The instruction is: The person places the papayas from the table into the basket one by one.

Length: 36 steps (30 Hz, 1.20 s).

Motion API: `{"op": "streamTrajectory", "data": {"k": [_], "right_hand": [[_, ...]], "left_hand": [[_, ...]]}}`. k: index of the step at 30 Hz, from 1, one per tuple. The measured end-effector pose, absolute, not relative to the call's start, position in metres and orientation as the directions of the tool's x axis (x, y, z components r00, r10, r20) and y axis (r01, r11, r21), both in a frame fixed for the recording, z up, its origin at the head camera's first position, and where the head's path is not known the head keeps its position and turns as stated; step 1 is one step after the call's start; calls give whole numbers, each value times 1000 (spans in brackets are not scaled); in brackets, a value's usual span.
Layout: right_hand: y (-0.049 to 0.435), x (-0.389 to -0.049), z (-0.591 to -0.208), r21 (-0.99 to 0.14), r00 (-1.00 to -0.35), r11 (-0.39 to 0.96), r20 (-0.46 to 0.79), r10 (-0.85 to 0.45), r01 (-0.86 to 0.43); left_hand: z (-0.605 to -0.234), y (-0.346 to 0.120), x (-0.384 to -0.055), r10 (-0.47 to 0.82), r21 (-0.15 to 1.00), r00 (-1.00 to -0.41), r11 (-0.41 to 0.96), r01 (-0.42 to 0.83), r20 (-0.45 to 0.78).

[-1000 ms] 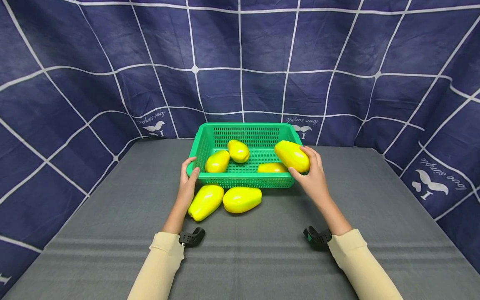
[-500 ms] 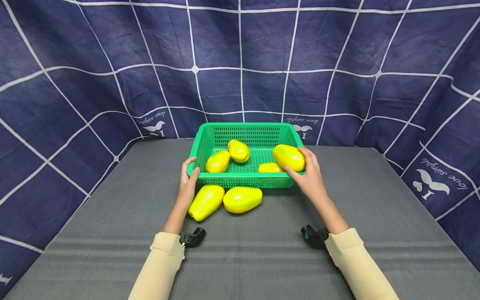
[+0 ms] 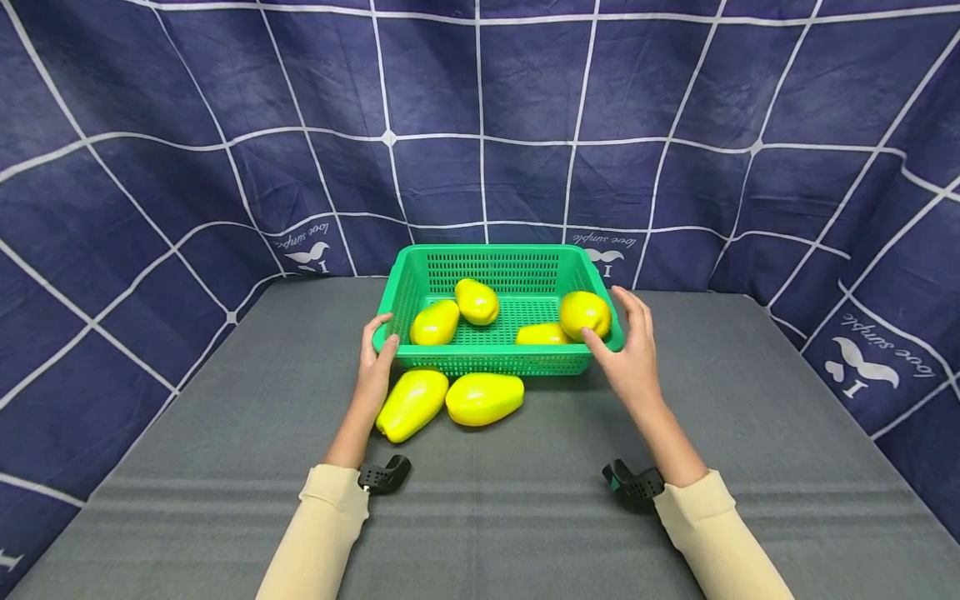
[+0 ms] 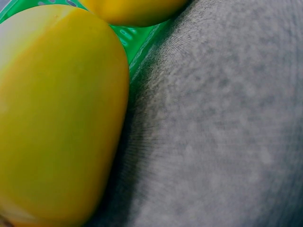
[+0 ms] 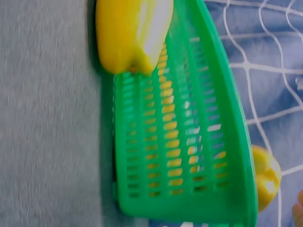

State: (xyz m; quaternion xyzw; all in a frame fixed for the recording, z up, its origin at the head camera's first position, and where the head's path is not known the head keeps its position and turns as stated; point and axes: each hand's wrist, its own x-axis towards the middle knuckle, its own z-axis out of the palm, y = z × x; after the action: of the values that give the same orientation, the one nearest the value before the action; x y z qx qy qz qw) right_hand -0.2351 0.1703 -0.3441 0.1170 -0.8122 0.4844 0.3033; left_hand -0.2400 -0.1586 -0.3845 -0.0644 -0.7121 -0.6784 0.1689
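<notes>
A green plastic basket (image 3: 495, 360) with slotted walls stands at the back of the table. My left hand (image 3: 372, 367) grips its front left corner, thumb over the rim. Beyond the front right corner my right hand (image 3: 633, 354) is spread, its thumb by a yellow papaya (image 3: 583, 312) that sits end-on in the basket. Partly under that fruit lies another papaya (image 3: 542, 334). On the basket's left side are two more, one papaya (image 3: 435, 323) in front and one papaya (image 3: 477, 302) behind. In the right wrist view only a fingertip (image 5: 298, 215) shows.
Two papayas lie on the grey cloth before the basket: the left papaya (image 3: 412, 404) beside my left wrist, the right papaya (image 3: 485, 399) near the front wall. A dark blue curtain (image 3: 525, 100) with white lines hangs behind and at both sides.
The papaya in my right hand has gone down into the basket and turned end-on. My right fingers have spread and drawn back to the right. The left hand has stayed put.
</notes>
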Motion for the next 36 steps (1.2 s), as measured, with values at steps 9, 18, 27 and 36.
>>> {"op": "streamTrajectory", "data": {"k": [9,18,27,36], "right_hand": [[138,-217,-345,-625,-754,508,653,-77,-593],[115,-206,-361,-525,-738,530,566,-367,-666],[106,-211,-388,-512,-747,557,318,-584,-654],[109,-218,-409,-651,-802,524,236,-549,-550]], "left_hand": [[-384,-159,-241,-133,947,-938,68,314,320],[-383,-159,-241,-127,945,-937,81,317,326],[-384,-159,-240,-129,946,-938,83,313,322],[-384,-159,-238,-131,948,-940,78,307,315]]}}
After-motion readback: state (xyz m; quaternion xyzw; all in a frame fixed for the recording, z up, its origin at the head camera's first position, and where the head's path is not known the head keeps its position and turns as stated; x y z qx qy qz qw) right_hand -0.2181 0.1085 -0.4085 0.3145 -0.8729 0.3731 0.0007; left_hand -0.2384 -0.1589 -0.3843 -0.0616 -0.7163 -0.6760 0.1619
